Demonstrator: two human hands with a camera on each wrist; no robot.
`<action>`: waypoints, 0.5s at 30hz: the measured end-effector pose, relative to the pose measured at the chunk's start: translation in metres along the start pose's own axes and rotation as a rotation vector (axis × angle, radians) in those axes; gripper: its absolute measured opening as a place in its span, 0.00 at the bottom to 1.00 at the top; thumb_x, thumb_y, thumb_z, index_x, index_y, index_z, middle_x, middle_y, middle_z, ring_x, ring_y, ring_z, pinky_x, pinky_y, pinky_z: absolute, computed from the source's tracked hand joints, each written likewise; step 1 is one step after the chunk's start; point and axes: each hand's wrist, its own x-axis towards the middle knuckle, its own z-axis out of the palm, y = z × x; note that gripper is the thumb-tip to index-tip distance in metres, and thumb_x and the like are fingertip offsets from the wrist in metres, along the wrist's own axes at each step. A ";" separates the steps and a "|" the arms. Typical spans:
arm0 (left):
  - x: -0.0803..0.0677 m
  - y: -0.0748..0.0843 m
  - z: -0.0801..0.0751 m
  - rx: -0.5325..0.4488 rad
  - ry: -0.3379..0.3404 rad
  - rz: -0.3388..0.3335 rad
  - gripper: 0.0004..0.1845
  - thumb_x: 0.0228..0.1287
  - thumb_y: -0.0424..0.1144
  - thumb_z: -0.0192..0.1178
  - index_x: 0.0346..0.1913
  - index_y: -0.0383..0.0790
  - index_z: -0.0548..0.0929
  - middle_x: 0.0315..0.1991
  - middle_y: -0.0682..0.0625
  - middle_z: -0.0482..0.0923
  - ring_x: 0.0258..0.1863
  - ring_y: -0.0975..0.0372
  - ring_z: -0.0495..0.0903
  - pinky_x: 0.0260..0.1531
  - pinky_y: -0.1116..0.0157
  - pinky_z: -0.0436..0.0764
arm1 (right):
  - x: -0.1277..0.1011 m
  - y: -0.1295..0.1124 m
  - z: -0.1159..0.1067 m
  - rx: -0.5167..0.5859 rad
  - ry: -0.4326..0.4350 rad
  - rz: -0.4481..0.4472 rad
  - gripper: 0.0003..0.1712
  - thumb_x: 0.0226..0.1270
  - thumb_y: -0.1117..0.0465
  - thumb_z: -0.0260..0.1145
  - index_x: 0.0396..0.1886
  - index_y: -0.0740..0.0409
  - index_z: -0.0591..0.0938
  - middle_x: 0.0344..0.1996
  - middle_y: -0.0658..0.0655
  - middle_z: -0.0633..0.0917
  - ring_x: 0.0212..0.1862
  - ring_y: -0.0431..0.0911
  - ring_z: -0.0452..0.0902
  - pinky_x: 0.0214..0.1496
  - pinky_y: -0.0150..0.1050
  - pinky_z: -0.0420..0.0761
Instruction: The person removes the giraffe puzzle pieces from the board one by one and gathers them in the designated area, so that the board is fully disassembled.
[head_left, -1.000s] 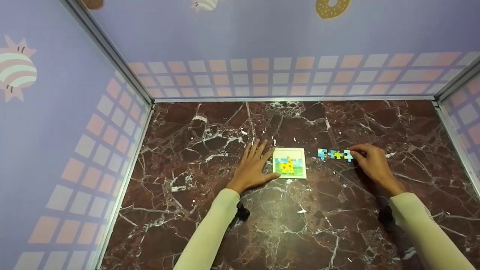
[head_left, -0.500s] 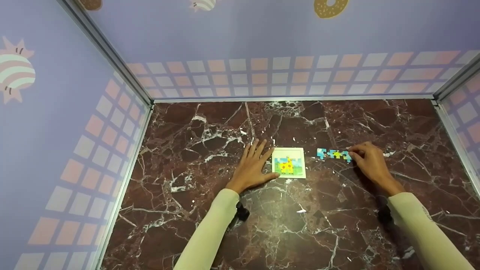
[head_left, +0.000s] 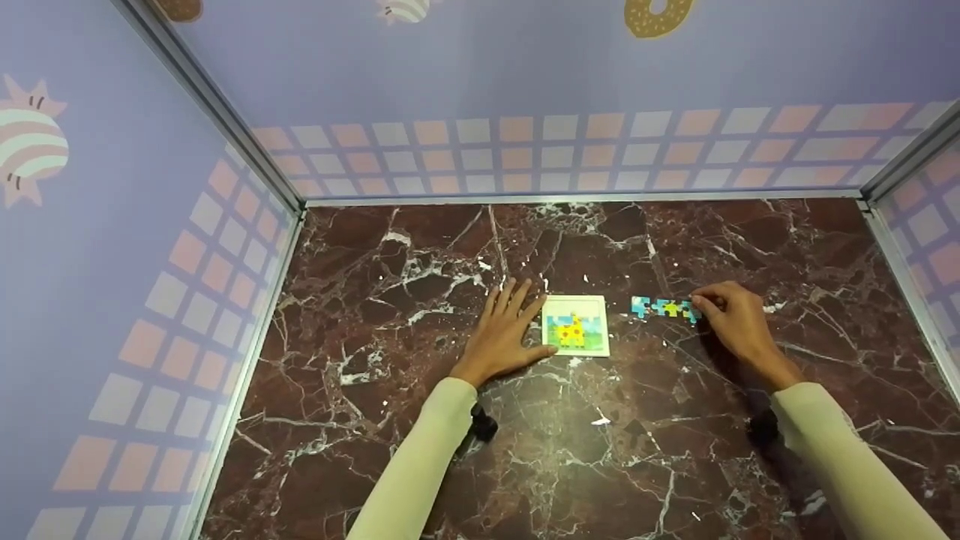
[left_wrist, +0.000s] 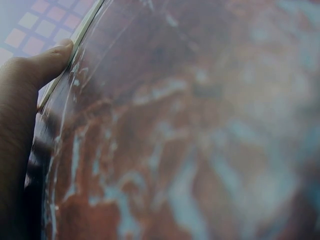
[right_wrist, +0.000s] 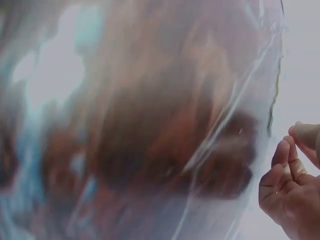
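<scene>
My left hand (head_left: 501, 330) lies with fingers spread beside a small square jigsaw board (head_left: 605, 326), its thumb on the board's lower left corner. The board has a pale frame, a giraffe picture in its lower part and a bare pale strip above. In the left wrist view, the thumb (left_wrist: 52, 60) rests on the board's thin edge (left_wrist: 82, 37). To the right, a short row of blue and yellow-green jigsaw pieces (head_left: 670, 308) lies on the table. My right hand (head_left: 739, 319) pinches the rightmost piece (head_left: 690, 312) with thumb and forefinger, partly covering it.
The table (head_left: 420, 465) is dark red marble with white veins. Lilac walls with pink and white squares enclose it at the back (head_left: 450, 75), the left (head_left: 135, 285) and the right (head_left: 926, 225). Black wrist devices (head_left: 484, 424) sit under both cuffs.
The right hand has shifted slightly left and its fingertips cover more of the rightmost jigsaw piece, which has turned a little. The left hand and the board stay where they were.
</scene>
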 end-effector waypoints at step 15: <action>-0.002 0.001 -0.002 -0.034 -0.005 0.002 0.53 0.60 0.81 0.45 0.81 0.55 0.54 0.83 0.46 0.40 0.81 0.47 0.35 0.78 0.45 0.34 | 0.000 -0.027 0.023 0.035 -0.042 -0.102 0.06 0.65 0.70 0.71 0.41 0.64 0.89 0.34 0.57 0.86 0.33 0.42 0.76 0.33 0.26 0.70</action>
